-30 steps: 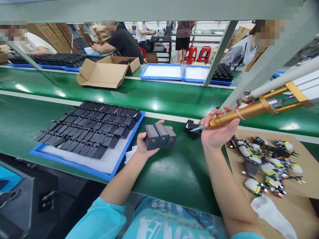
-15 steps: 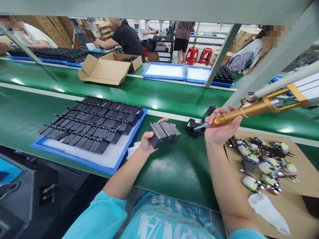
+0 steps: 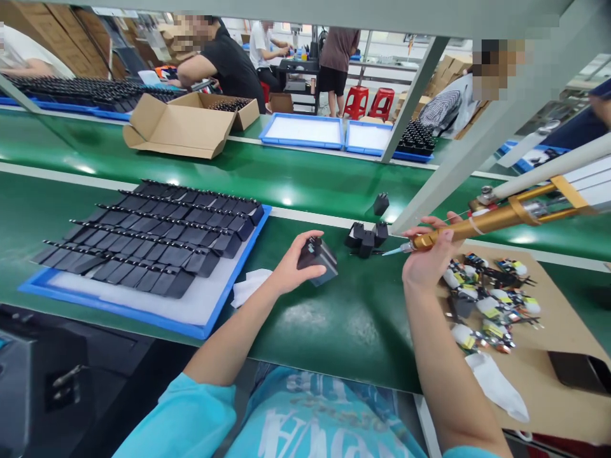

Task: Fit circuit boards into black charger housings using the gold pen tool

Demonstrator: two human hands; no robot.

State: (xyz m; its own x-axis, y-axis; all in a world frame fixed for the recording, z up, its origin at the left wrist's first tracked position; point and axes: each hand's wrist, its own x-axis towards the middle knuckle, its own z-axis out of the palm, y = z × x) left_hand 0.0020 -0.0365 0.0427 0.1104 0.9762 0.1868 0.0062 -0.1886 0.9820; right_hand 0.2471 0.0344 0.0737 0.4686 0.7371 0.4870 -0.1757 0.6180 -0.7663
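My left hand is wrapped round a small group of black adapter cases, held tilted above the green bench. Metal pins show at their upper end, and my fingers hide part of them. My right hand grips a gold glue dispenser fixed to a hose or arm at the upper right. Its pale blue nozzle points left, apart from the cases in my left hand. Just beyond the nozzle tip stand several black cases, and a single black case is farther back.
To the left, a blue tray bears rows of black adapters. White paper lies beside it. Circuit boards, a white cloth and a dark phone-like object lie on cardboard at right. A metal post rises behind; people work beyond.
My left hand has turned the cases, so their pinned end now faces up towards me. The nozzle has drawn slightly right, away from the standing cases. The view has shifted a little.
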